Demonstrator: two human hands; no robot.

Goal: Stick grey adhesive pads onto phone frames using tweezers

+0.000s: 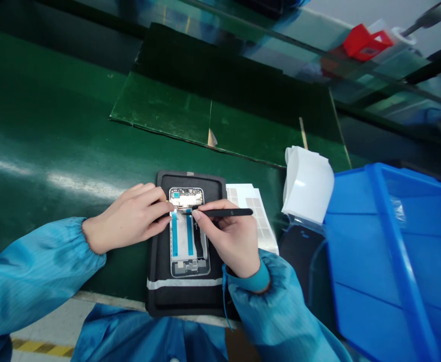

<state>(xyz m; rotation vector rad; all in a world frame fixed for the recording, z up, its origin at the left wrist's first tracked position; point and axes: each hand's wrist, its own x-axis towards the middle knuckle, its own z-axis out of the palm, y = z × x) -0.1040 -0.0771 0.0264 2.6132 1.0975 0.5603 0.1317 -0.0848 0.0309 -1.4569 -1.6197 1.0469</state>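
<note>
Phone: laid open on tray; board, blue strips fitted, back uncovered | left hand: half-curled at phone's edge, hold cannot be told | right hand: tweezers pinched over tray

There are two bare hands: one left hand and one right hand. There is one pair of slim black tweezers, one opened, silver-framed rectangular phone, two long blue strips, one black rectangular tray, one blue plastic bin and one red box.
</note>
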